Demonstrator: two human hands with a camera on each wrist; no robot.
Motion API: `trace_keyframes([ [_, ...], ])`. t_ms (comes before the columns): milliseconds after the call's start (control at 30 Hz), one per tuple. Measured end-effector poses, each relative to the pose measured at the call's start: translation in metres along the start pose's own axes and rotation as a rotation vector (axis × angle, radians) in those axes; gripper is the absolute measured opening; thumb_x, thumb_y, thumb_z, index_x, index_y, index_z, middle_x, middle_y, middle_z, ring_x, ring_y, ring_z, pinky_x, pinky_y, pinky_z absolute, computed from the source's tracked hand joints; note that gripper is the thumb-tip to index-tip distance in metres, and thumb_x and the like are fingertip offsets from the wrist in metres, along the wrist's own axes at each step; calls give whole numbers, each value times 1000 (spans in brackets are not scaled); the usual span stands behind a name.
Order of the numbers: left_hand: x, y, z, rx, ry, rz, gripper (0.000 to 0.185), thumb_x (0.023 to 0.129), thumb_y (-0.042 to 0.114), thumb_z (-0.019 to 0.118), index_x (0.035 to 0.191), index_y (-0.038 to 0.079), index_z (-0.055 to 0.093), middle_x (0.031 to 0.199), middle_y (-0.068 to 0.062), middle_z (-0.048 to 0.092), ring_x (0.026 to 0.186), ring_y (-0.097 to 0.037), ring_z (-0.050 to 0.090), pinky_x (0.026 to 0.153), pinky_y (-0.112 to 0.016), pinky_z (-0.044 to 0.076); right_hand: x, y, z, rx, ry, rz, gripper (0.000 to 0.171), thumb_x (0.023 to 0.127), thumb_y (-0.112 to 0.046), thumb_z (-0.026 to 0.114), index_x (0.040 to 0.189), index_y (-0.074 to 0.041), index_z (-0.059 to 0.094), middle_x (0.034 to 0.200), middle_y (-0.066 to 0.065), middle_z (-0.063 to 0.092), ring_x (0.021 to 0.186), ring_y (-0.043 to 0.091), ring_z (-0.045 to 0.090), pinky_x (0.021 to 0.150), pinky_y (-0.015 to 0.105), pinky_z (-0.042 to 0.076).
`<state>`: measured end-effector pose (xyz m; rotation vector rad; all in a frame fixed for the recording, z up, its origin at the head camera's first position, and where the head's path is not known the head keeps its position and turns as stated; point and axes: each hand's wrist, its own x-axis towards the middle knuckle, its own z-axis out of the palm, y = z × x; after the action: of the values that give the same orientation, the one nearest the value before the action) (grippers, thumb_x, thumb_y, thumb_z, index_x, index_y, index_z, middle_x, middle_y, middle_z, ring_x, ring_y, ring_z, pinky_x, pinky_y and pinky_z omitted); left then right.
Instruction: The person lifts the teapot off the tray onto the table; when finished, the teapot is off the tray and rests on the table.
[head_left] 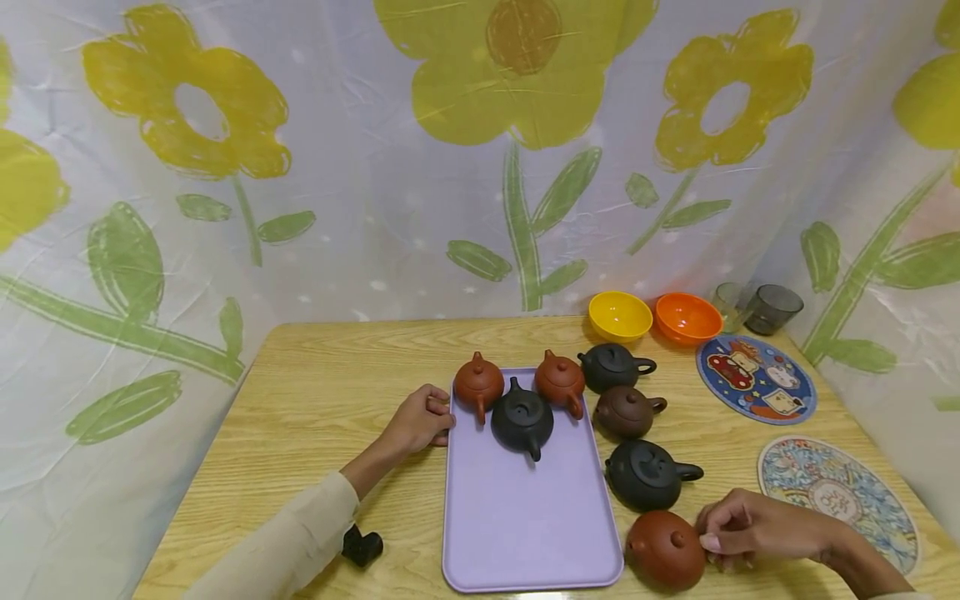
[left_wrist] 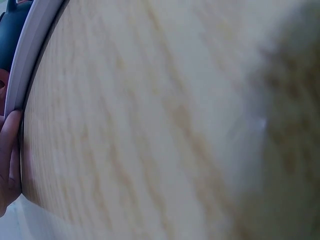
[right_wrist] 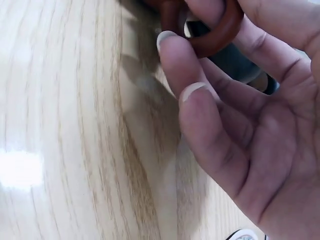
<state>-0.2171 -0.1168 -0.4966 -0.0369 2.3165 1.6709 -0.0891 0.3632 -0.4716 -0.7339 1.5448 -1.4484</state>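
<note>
Right hand is curled, fingers pinching the ring handle of the red-brown teapot that sits on the table just off the lavender tray's near right corner; wrist view confirms the round clay loop caught between fingertips, thumb side out of sight. Left hand is loosely curled against the tray's left edge near its far end, fingertips touching the rim; left wrist view shows a finger pressed to the pale rim, nothing gripped. Tray: flat rounded rectangle, matte plastic, raised lip. On it at the far end: two rust-red clay pots, one left, one right, with a dark charcoal pot between and slightly nearer. Right of the tray, on bare wood, a column running from the far end to the near end: black pot, brown pot, larger black pot, then the held one. All squat, round, matte unglazed look, knobbed lids. Beyond the tray's far right corner: glossy yellow bowl, orange bowl, two smoky tumblers. Well right of the tray: two round printed mats, far, near. Table is light wood grain, glossy. Small black object lies by the left sleeve, left of the tray.
</note>
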Motion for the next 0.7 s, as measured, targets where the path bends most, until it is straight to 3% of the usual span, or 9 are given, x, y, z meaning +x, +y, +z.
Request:
trace_keyframes([
  [100,0,0,0,1,1,-1,34,89,-6,66,120,-3,54,100,-12,55,78,-18,62,61,-33,64,0,-2,0,-10,40,26,27,105,4,37,97,12,62,92,33,48,68,30,44,50,31,44],
  [300,-1,0,0,-12,-4,0,35,88,-6,66,121,-3,53,100,-12,56,78,-18,62,61,-34,64,0,-4,0,20,41,51,27,106,1,36,104,10,62,94,33,46,73,29,45,56,23,46],
  [433,-1,1,0,-6,-3,2,35,88,-6,66,121,-3,54,99,-12,57,77,-18,62,60,-34,64,-2,-3,1,43,64,76,30,107,0,35,108,8,64,100,31,51,79,14,52,65,19,51],
  [700,0,2,-1,1,-9,-5,35,89,-5,66,121,-3,54,101,-12,56,78,-19,63,61,-34,64,-8,-2,1,4,140,100,31,107,-4,38,114,5,67,105,12,67,86,4,58,67,18,53],
])
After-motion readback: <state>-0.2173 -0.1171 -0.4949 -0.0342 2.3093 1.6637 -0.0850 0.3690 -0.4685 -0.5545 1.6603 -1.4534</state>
